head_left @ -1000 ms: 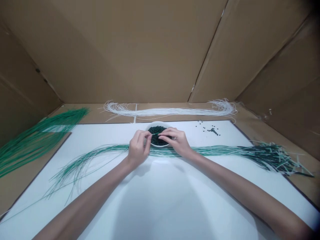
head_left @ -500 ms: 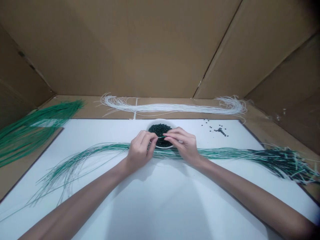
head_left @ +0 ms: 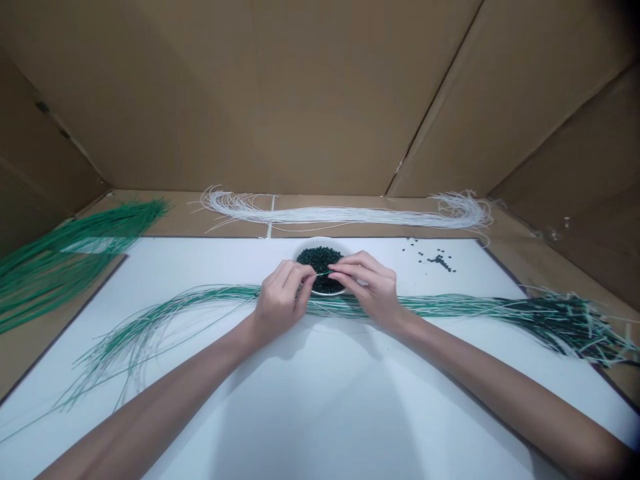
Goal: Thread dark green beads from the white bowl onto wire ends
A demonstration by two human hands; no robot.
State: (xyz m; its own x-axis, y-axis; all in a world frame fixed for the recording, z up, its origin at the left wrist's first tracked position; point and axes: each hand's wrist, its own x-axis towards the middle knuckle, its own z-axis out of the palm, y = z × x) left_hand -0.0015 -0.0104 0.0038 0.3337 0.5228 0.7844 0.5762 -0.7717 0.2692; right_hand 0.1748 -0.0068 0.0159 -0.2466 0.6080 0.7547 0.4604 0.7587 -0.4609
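Observation:
A small white bowl (head_left: 320,241) of dark green beads (head_left: 320,257) stands at the middle of a white sheet (head_left: 320,400). My left hand (head_left: 281,300) and my right hand (head_left: 369,288) meet just in front of the bowl, fingertips pinched toward each other. A thin green strand (head_left: 323,273) runs between the two pinches. Whether a bead sits in my right fingertips is too small to tell. Under both hands lies a long bundle of green strands (head_left: 450,305), stretched left to right across the sheet.
A bundle of white strands (head_left: 345,215) lies along the back. Another green bundle (head_left: 65,257) rests at the far left on cardboard. A few loose dark beads (head_left: 435,259) are scattered right of the bowl. Cardboard walls (head_left: 300,100) enclose the area.
The view shifted between the first earlier frame and the later ones. My hands stay pinched at the bowl; the right fingertips have edged slightly right along the strand.

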